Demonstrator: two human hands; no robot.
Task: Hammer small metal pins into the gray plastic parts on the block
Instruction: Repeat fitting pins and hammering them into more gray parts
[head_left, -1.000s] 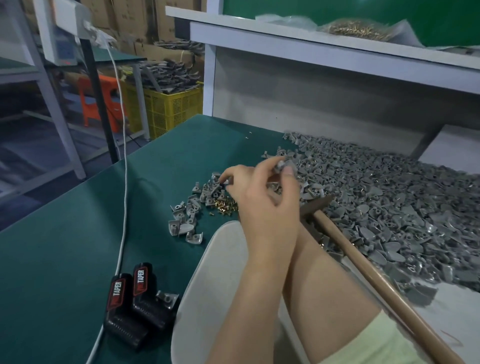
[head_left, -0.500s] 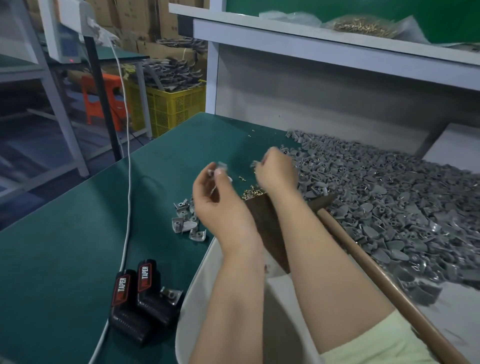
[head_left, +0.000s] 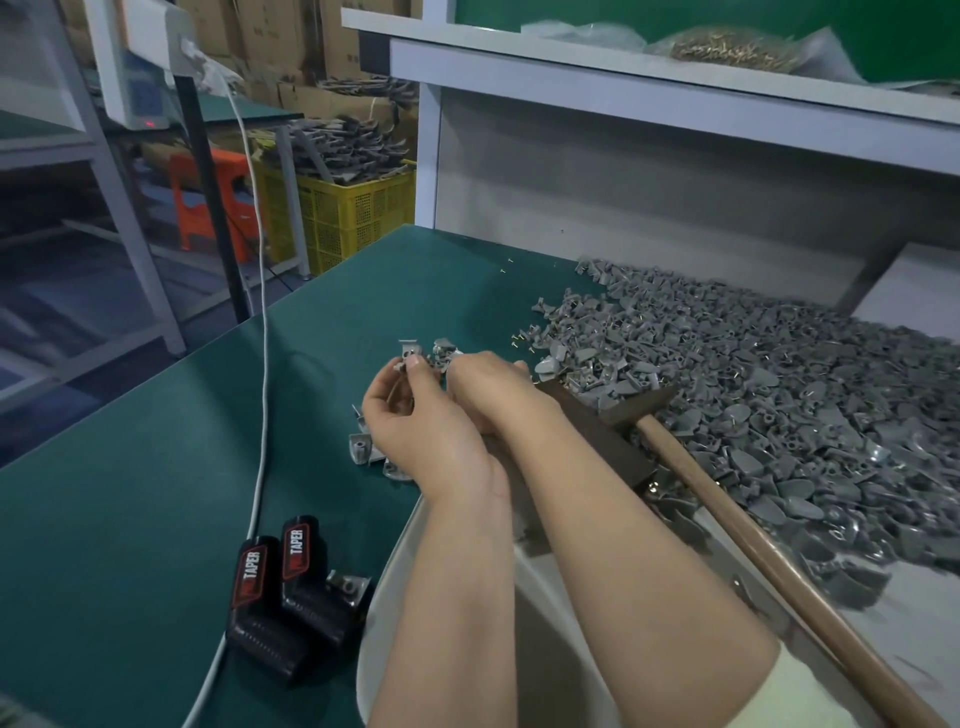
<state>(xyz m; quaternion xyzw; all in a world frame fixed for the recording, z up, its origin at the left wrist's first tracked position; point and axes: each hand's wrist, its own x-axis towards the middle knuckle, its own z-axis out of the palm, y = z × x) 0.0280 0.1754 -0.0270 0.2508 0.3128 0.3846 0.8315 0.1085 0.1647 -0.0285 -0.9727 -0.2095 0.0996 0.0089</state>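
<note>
Plastic part (head_left: 409, 352), gray, angular, in left hand (head_left: 421, 431)

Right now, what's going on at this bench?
A person is working bare-handed at a green table. Their left hand pinches a small gray plastic part held up off the table. The right hand is close beside it, fingers curled. Whether it holds a pin is hidden. The wooden-handled hammer lies unheld, its head by the dark block, next to a big pile of gray parts.
</note>
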